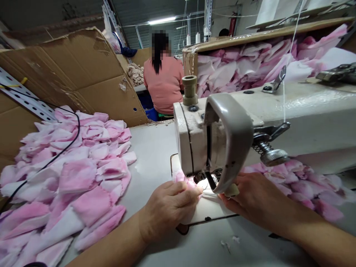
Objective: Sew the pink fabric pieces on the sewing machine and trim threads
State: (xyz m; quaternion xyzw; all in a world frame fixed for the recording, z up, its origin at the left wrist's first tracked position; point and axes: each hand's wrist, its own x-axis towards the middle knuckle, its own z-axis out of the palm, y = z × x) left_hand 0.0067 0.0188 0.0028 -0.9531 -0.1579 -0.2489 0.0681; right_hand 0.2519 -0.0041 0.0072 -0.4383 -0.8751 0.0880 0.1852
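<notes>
A white sewing machine (191, 137) stands before me, its lamp lighting the needle area. Left of the needle, my left hand (174, 204) is closed, thumb and fingers pinching a pink-and-white fabric piece (180, 175) on the metal needle plate (207, 215). My right hand (250, 196) is on the other side of the needle, fingers curled in close to it. The machine's grey guard (239, 129) hides some of its fingertips, so what they grip cannot be made out. A small beige item (231, 190) shows at its fingers.
Piled pink-and-white fabric pieces (78, 174) cover the table's left side, crossed by a black cable (76, 139). More pieces (303, 181) lie under the machine arm. Behind stand a cardboard sheet (69, 70) and a box of pink cloth (190, 61). A person (164, 81) sits beyond, facing away.
</notes>
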